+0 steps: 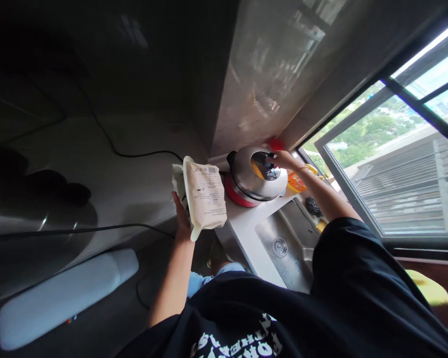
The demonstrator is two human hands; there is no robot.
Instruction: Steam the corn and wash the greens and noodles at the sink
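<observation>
My left hand grips a cream-coloured plastic food tray from its left side. Small print and a barcode cover the face turned toward me, and the tray is tilted up on edge. What it contains is hidden. My right hand is closed on the dark knob of a domed silver lid. That lid rests on a red electric pot and has a window in its top, through which something yellow shows. Most of the fingers of my right hand are too small to make out clearly.
A steel sink is set into the white counter in front of me. Beyond it lie an orange package and a dark scrubber. An open window is on the right. Black cables run along the left.
</observation>
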